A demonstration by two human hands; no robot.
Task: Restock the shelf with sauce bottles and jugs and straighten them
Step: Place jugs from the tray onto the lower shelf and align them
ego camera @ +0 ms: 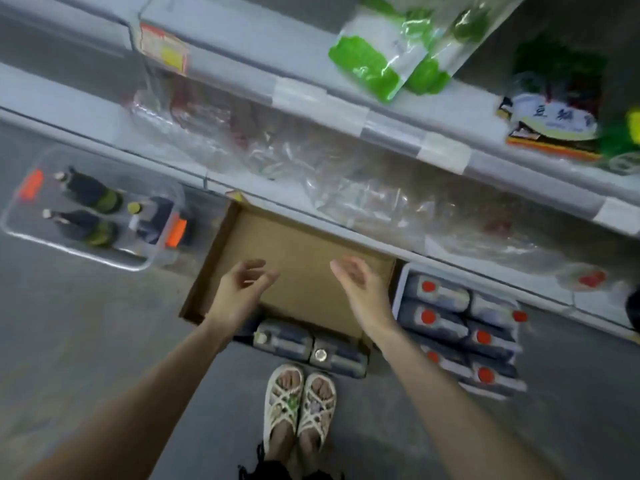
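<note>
Left hand [244,287], right hand [360,289] outstretched, empty.

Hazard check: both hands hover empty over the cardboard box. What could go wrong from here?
1. The two jugs left in the box lie right by the sandalled feet; one slipping from the left hand or right hand could hit bare toes.
2. The red-capped jugs crowd the floor; a sidestep might kick them.

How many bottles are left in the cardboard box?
2. The left bottle and right bottle lie side by side at the near end of the cardboard box. The left forearm may hide another.
</note>
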